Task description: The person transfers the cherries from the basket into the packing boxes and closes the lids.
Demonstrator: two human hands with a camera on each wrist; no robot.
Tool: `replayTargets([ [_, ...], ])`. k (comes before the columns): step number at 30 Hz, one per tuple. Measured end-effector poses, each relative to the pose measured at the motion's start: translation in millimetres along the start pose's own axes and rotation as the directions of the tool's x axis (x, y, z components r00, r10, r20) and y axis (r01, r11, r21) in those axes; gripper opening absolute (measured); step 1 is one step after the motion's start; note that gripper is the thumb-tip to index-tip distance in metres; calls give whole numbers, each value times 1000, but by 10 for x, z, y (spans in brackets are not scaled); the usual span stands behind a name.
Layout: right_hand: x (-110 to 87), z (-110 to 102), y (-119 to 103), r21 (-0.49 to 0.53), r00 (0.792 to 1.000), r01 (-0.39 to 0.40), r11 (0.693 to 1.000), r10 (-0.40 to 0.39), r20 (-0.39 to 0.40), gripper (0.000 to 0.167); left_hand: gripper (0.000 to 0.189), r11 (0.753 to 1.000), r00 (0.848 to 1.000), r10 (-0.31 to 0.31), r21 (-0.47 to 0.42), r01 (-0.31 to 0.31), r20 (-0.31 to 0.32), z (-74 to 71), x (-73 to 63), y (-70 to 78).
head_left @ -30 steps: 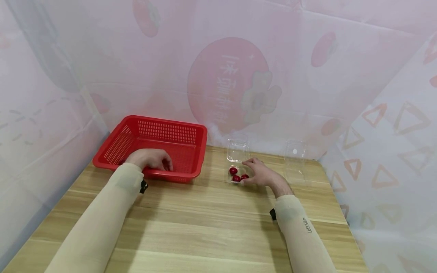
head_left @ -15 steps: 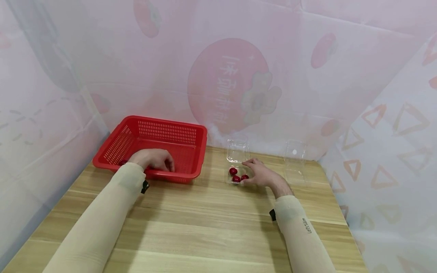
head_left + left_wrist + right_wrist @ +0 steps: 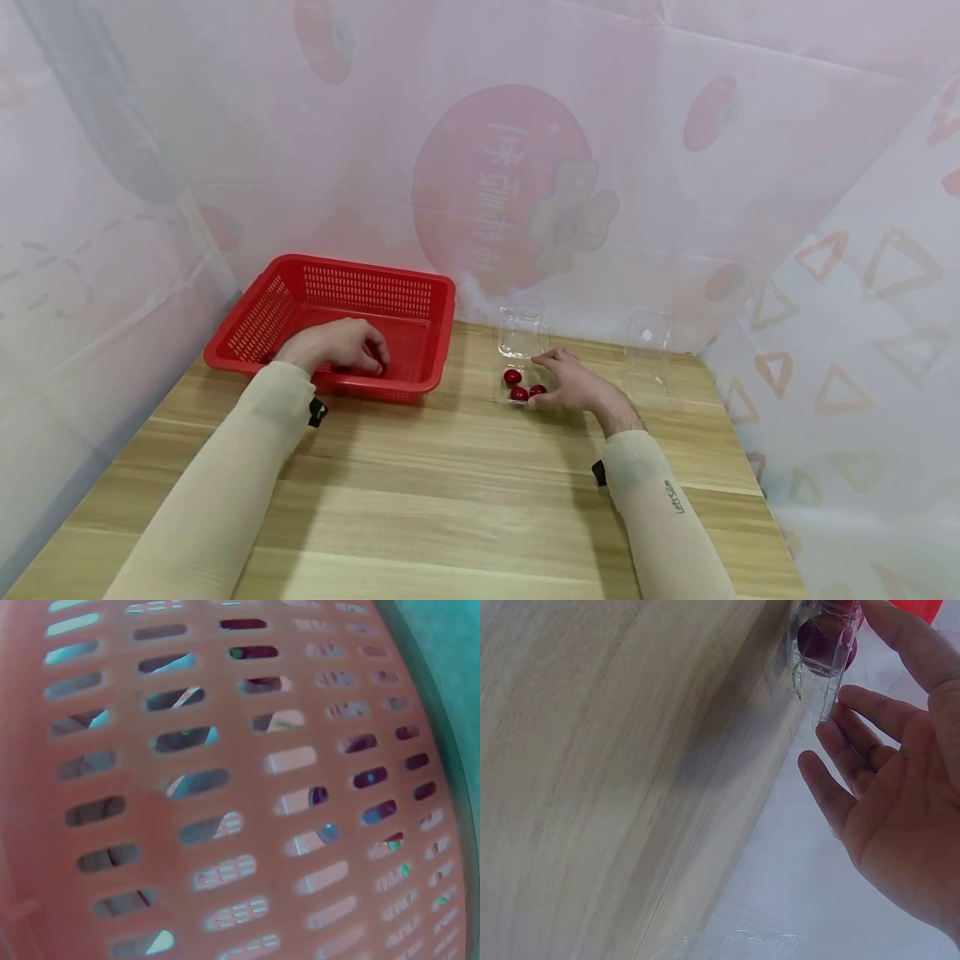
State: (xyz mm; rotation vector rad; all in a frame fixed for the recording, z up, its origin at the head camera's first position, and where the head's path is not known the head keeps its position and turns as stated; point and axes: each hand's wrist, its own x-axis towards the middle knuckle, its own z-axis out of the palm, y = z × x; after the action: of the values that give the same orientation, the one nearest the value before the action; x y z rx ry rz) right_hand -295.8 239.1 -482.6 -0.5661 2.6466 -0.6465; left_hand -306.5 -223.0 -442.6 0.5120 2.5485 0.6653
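My left hand (image 3: pixel 337 343) reaches into the red plastic basket (image 3: pixel 435 333), its fingers curled down near the basket floor. A dark red spot shows by its fingertips, but whether they hold it cannot be told. In the left wrist view the slotted basket wall (image 3: pixel 247 765) hides the hand's work; dark red and green bits show through the slots. My right hand (image 3: pixel 573 382) holds the side of a clear plastic box (image 3: pixel 522 333) between thumb and fingers, its lid up. Several shiny dark red round fruits (image 3: pixel 512 377) lie in the box. In the right wrist view the right hand (image 3: pixel 900 772) touches the box edge.
A second clear plastic box (image 3: pixel 648 354), lid raised, stands right of my right hand near the back edge of the wooden table (image 3: pixel 450 500). Printed cloth walls (image 3: pixel 637 208) close in the back and both sides.
My left hand has lifted slightly inside the basket, and its fingers have drawn closer together. The right hand and the box stay in place.
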Motion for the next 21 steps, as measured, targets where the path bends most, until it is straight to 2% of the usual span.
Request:
replayTargets([
  [10,-9,2,3,19,1000,-3,1000,3,-2,88,19,997,991,29,-69,-39,-133,9,-1,15],
  [21,-9,0,-2,20,1000,-5,1000,5,-1,88,23,990,963,57,-112,-89,-265,40,38,98],
])
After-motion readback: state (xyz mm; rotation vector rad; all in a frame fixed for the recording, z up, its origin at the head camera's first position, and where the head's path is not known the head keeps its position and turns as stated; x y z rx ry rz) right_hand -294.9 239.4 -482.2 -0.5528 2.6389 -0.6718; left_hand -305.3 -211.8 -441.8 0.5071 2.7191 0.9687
